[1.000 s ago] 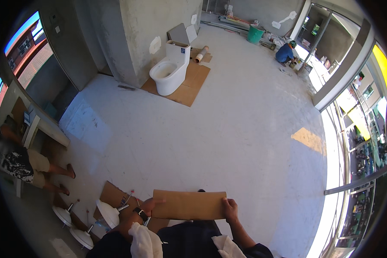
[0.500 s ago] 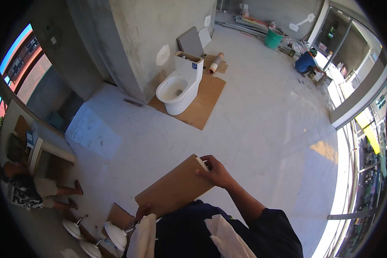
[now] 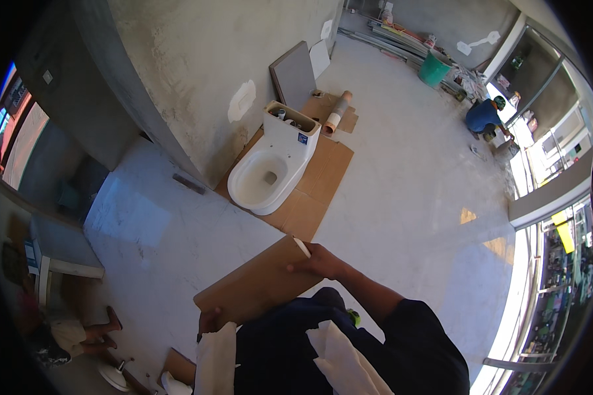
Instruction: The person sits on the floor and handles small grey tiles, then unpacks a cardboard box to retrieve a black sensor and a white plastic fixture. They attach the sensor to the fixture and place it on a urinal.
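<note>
In front of my body is a flat brown cardboard box (image 3: pixel 257 276), tilted, with something white showing at its far right end. My right hand (image 3: pixel 319 262) is closed around that end, the thumb on the top face. At the near left corner my left hand (image 3: pixel 209 320) grips the box, only its fingers showing. Ahead of me a white toilet (image 3: pixel 290 174), its tank uncovered with fittings inside, stands on a sheet of cardboard (image 3: pixel 329 164) on the pale floor.
A grey panel (image 3: pixel 293 72) leans on the wall behind the toilet, beside a cardboard roll (image 3: pixel 338 112). A green bucket (image 3: pixel 435 68) and a crouching person (image 3: pixel 484 117) are at the far right. Another person (image 3: pixel 66 336) is at the left, near white basin-like pieces (image 3: pixel 114 375).
My view has moved nearer the toilet, which looks larger and lower. The box stays in both hands, slightly further left. The crouching person remains by the doorway.
</note>
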Demonstrator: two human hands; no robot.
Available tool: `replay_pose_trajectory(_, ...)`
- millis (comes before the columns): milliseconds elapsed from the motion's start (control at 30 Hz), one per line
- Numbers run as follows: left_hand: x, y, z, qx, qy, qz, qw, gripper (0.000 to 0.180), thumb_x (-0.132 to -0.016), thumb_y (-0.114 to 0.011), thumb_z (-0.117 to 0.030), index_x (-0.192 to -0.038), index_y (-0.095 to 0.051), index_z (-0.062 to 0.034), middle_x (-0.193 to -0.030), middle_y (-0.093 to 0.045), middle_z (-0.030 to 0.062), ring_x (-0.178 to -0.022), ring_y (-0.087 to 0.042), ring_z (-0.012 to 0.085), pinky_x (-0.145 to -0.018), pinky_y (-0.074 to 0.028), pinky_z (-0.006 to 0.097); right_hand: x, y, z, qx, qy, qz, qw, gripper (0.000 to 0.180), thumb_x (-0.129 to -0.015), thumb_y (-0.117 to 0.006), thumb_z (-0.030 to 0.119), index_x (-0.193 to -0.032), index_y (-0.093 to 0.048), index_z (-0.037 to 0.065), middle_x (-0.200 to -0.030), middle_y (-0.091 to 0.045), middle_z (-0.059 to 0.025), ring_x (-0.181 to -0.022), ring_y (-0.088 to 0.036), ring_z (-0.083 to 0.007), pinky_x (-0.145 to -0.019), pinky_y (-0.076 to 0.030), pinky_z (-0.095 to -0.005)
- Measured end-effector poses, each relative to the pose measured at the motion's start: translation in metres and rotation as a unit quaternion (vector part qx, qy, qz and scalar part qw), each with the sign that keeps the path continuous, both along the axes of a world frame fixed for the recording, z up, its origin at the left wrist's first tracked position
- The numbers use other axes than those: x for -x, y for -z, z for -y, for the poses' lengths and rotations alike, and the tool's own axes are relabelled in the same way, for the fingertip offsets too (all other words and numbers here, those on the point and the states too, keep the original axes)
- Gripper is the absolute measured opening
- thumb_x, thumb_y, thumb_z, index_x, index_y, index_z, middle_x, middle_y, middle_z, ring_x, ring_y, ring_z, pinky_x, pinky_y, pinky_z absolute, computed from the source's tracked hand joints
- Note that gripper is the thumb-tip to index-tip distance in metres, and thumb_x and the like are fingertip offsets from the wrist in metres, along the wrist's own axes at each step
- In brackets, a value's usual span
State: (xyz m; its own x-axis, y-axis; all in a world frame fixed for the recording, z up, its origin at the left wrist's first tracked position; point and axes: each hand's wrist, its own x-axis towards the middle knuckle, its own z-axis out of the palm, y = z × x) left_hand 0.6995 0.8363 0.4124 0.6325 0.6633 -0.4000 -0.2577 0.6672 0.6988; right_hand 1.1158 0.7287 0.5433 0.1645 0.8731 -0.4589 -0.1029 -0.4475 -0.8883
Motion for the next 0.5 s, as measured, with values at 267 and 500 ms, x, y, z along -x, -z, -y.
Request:
replay_pose_trajectory(267, -0.117, -0.034, -0.199, 0.242, 0.029, 0.074, 0.967, 0.141, -0.072, -0.037, -0.108, -0.159, -0.039, 0.0036, -0.152, -0.058, 0.023, -0.138, -0.057, 0.0418, -0.116, -0.044, 0.057, -0.189, 0.069, -0.123, -0.085, -0.035, -0.15, 0.984, 0.068, -0.09, -0.086, 0.033, -0.143, -0.061, -0.002, -0.127, -0.073, -0.0136, -0.117, -0.069, -0.0238, -0.104, -0.053, -0.0375)
replay_pose_trajectory(500, -0.376, -0.03, -0.281, 0.078, 0.406, -0.238, 0.879, 0.115, -0.081, -0.076, -0.077, -0.156, -0.044, 0.0035, -0.145, -0.062, 0.0225, -0.133, -0.061, 0.0325, -0.113, -0.048, 0.05, -0.35, 0.17, -0.267, 0.014, -0.249, -0.207, 0.946, 0.074, -0.086, -0.087, 0.044, -0.14, -0.063, 0.0, -0.125, -0.073, -0.0142, -0.113, -0.071, -0.0247, -0.099, -0.056, -0.0385)
